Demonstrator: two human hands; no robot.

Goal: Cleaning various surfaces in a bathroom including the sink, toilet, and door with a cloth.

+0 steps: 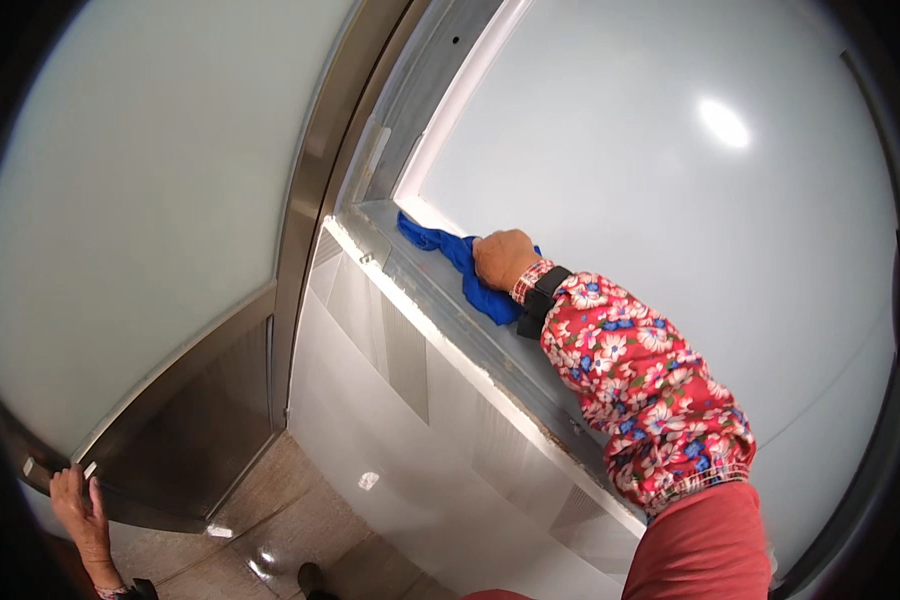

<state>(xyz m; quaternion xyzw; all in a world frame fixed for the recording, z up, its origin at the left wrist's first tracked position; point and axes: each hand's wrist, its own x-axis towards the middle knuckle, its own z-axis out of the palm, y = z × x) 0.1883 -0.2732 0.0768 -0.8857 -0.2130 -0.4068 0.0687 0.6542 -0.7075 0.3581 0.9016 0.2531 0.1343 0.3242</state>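
Note:
My right hand (pixel 504 259) is closed around a bunched blue cloth (pixel 461 259) and presses it onto a grey metal ledge (pixel 439 274). One end of the cloth trails towards the ledge's inner corner; another part hangs below my wrist. Just beyond my knuckles runs the white strip (pixel 439 214) that borders a frosted panel (pixel 607 165). Low at the left, my left hand (pixel 82 510) touches the outer edge of a dark-framed frosted door (pixel 150 225). Its thumb stands apart from the fingers, and whether it grips that edge is unclear.
A brown metal post (pixel 307 195) stands between the door and the ledge. Rough white filler (pixel 412 300) lines the ledge's front edge, above a glossy patterned wall panel (pixel 390 420). Brown floor tiles (pixel 270 517) lie below, with a dark shoe (pixel 311 577) on them.

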